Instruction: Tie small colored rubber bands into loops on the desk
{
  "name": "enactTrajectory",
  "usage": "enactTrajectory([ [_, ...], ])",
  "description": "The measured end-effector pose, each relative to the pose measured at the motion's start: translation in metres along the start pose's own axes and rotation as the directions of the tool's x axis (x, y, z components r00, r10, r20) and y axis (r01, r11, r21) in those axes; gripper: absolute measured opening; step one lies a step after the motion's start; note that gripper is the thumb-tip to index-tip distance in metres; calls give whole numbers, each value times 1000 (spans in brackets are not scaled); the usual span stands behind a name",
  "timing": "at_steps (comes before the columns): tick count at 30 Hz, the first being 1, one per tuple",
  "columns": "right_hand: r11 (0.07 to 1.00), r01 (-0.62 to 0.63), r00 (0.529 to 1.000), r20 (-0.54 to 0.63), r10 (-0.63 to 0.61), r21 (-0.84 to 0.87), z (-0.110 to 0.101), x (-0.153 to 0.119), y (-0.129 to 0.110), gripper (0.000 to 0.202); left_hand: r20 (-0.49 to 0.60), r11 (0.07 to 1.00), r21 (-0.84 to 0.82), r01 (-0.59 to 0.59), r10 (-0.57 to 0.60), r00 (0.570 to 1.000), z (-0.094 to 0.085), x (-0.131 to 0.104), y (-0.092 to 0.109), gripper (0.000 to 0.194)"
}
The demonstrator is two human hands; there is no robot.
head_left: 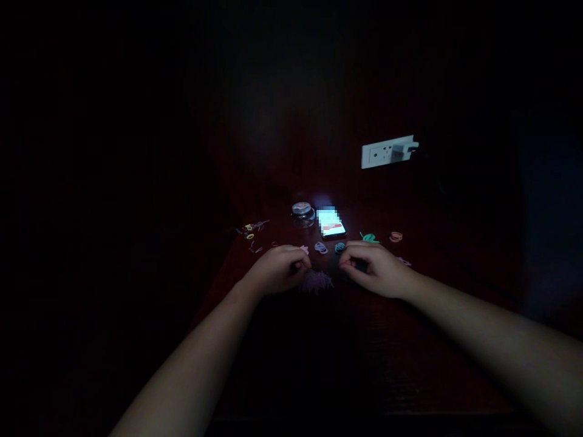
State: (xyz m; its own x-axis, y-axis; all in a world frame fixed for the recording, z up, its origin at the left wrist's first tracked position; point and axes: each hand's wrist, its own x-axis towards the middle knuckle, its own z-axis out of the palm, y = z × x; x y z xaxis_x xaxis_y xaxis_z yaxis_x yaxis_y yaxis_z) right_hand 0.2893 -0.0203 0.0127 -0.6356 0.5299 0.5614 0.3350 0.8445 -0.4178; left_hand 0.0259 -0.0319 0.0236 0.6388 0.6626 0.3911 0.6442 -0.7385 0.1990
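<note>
1. Both forearms reached in over a dark red table (432,364); the room was very dim.
2. Left hand (277,270) curled shut, fingertips pinched by a purple frayed tuft (316,281); whether it held a strand could not be told.
3. Right hand (378,268) curled likewise, contents unseen.
4. The tuft lay between the hands: judged light, soft, limp; best pinched at its middle.
5. Beyond: small coloured loops (321,247), glass jar (303,213), lit phone (331,223), wall socket (387,152).
</note>
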Motion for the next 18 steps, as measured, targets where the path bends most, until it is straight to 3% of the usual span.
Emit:
enactTrajectory([
  [4,1000,-16,1000,-24,16,-4,0,0,1,12,-6,999,14,29,-29,1000,0,0,-3,16],
  [18,999,-2,998,-56,4,35,-2,1,2,10,62,998,38,-43,41,997,0,2,-7,13],
])
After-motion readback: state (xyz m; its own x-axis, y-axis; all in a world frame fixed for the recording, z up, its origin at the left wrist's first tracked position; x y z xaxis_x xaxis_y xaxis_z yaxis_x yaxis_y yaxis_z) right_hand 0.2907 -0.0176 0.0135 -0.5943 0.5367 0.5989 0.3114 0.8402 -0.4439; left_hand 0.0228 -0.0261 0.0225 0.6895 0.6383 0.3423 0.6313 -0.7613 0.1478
